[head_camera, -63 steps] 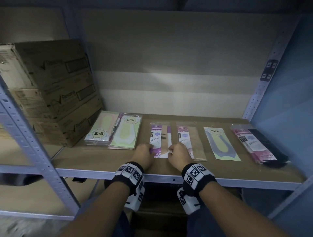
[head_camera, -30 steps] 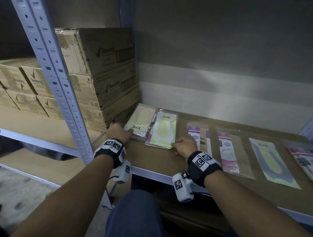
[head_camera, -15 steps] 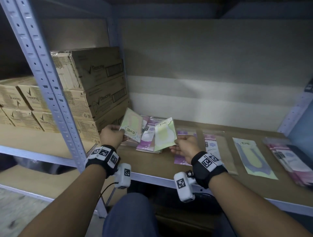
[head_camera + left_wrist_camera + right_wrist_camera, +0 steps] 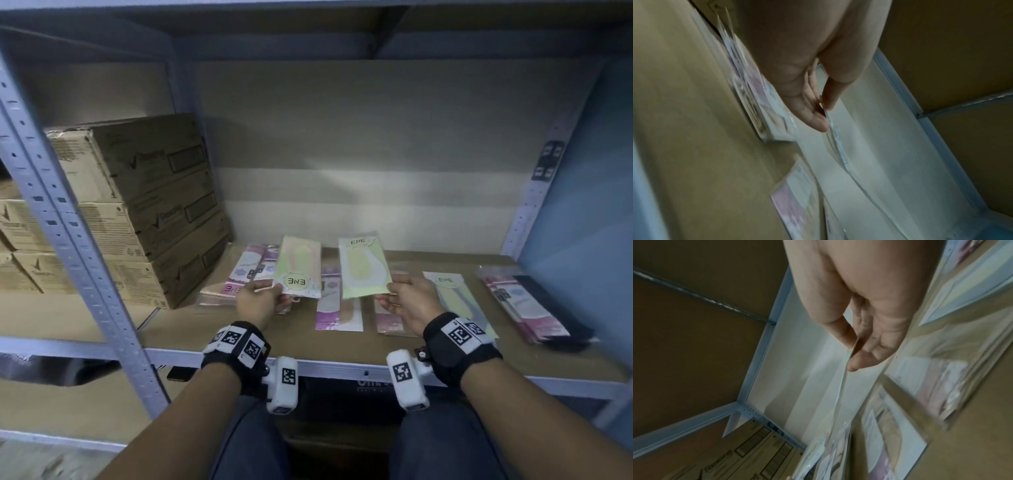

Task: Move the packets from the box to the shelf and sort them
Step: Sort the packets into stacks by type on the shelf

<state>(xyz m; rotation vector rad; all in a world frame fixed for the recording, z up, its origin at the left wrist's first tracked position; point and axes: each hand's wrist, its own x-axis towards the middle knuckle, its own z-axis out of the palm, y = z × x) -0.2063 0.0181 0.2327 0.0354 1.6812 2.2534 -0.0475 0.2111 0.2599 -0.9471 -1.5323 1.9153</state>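
My left hand (image 4: pixel 257 302) pinches pale packet (image 4: pixel 298 270); right hand (image 4: pixel 412 304) pinches yellow packet (image 4: pixel 363 268), both above shelf (image 4: pixel 219 330).

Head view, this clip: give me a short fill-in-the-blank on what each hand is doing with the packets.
1. The left hand holds a pale green-and-pink ENE packet whose logo reads ____.
2. The right hand pinches a yellow-green ENE packet by its ____ edge.
3. Both held packets are raised ____ the brown shelf board.

Missing: upside down; lower; above
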